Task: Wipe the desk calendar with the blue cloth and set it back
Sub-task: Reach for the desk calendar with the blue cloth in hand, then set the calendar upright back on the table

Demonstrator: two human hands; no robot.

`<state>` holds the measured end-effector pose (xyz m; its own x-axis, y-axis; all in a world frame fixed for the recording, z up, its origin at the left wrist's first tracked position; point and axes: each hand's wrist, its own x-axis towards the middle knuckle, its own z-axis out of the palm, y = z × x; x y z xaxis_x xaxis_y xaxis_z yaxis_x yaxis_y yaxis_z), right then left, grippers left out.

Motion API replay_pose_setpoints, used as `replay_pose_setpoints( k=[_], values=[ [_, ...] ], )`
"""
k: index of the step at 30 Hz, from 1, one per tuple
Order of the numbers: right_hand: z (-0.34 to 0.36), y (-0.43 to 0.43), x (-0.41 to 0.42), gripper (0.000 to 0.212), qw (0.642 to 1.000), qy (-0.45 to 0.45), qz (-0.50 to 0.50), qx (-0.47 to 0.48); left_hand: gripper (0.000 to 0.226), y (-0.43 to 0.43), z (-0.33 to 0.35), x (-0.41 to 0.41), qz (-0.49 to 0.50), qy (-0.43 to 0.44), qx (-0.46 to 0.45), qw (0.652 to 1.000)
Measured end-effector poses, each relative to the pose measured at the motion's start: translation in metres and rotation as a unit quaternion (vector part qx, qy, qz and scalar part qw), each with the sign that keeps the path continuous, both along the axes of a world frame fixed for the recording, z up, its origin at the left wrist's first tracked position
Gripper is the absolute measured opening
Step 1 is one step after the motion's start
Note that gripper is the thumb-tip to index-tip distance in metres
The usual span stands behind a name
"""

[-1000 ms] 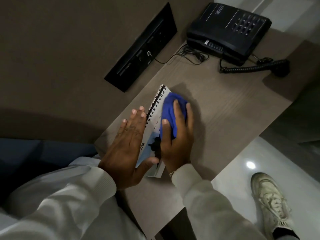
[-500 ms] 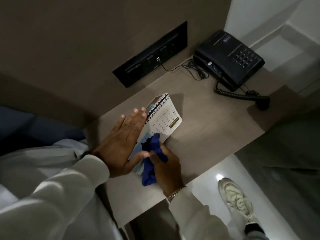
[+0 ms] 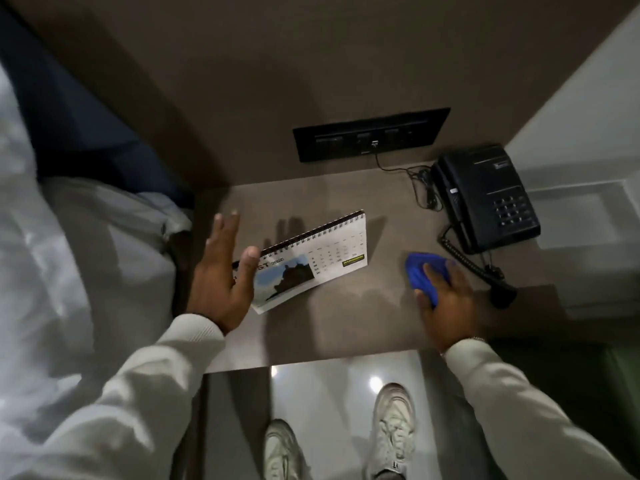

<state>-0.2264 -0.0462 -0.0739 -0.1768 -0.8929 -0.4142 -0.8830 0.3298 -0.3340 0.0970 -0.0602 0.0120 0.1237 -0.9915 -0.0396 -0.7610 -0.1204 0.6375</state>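
The white spiral-bound desk calendar (image 3: pixel 325 261) stands tilted on the brown desk (image 3: pixel 346 327), its picture and date grid facing me. My left hand (image 3: pixel 218 289) holds its left end, thumb across the front and fingers stretched out behind. The blue cloth (image 3: pixel 420 271) lies bunched on the desk to the right of the calendar, apart from it. My right hand (image 3: pixel 446 306) rests on the cloth with fingers curled over it.
A black telephone (image 3: pixel 485 199) sits at the desk's back right, its coiled cord (image 3: pixel 464 261) running down beside the cloth. A black socket panel (image 3: pixel 370 135) is on the wall behind. White bedding (image 3: pixel 52 271) lies left; my shoes (image 3: pixel 394 431) stand on the glossy floor below.
My right hand has carried the blue cloth off the calendar to the right and set it on the desk. The calendar has turned more upright in my left hand.
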Motion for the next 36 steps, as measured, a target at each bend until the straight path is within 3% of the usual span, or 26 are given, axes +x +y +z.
replay_pose_setpoints(
  k=[3, 6, 9, 10, 12, 14, 17, 20, 23, 26, 30, 36],
  values=[
    [0.004, -0.003, -0.003, 0.057, 0.994, 0.067, 0.067, 0.047, 0.061, 0.021, -0.007, -0.005, 0.193, 0.069, 0.051, 0.977],
    [0.025, -0.016, 0.013, 0.049, 0.996, 0.001, 0.012, -0.086, 0.072, 0.030, -0.017, -0.001, 0.321, 0.130, 0.126, 0.929],
    [0.054, -0.048, 0.046, 0.045, 0.971, -0.196, -0.068, -0.123, 0.107, 0.027, -0.015, 0.002, 0.373, 0.232, 0.195, 0.877],
    [0.061, -0.059, 0.059, 0.046, 0.958, -0.254, -0.088, -0.098, 0.107, 0.026, -0.013, 0.002, 0.383, 0.253, 0.203, 0.865],
    [0.069, -0.074, 0.080, 0.043, 0.932, -0.336, -0.117, -0.067, 0.085, 0.022, -0.011, 0.000, 0.386, 0.284, 0.193, 0.856],
    [0.073, -0.079, 0.091, 0.042, 0.925, -0.352, -0.126, -0.068, 0.067, 0.019, -0.010, -0.002, 0.383, 0.302, 0.181, 0.854],
    [0.068, -0.080, 0.094, 0.042, 0.926, -0.336, -0.142, -0.091, 0.067, 0.013, -0.011, 0.000, 0.380, 0.355, 0.179, 0.835],
    [0.063, -0.082, 0.097, 0.037, 0.930, -0.314, -0.154, -0.115, 0.073, -0.001, -0.010, 0.005, 0.368, 0.370, 0.170, 0.836],
    [0.061, -0.097, 0.101, 0.032, 0.909, -0.341, -0.186, -0.148, 0.063, -0.026, -0.010, 0.011, 0.369, 0.379, 0.139, 0.837],
    [0.061, -0.124, 0.106, 0.031, 0.896, -0.355, -0.201, -0.175, 0.079, -0.061, -0.012, 0.022, 0.365, 0.399, 0.126, 0.832],
    [0.057, -0.155, 0.110, 0.041, 0.889, -0.365, -0.213, -0.177, 0.046, -0.094, -0.016, 0.031, 0.335, 0.393, 0.128, 0.847],
    [0.046, -0.159, 0.115, 0.056, 0.902, -0.339, -0.202, -0.174, 0.031, -0.111, -0.030, 0.042, 0.313, 0.349, 0.113, 0.876]
  ],
)
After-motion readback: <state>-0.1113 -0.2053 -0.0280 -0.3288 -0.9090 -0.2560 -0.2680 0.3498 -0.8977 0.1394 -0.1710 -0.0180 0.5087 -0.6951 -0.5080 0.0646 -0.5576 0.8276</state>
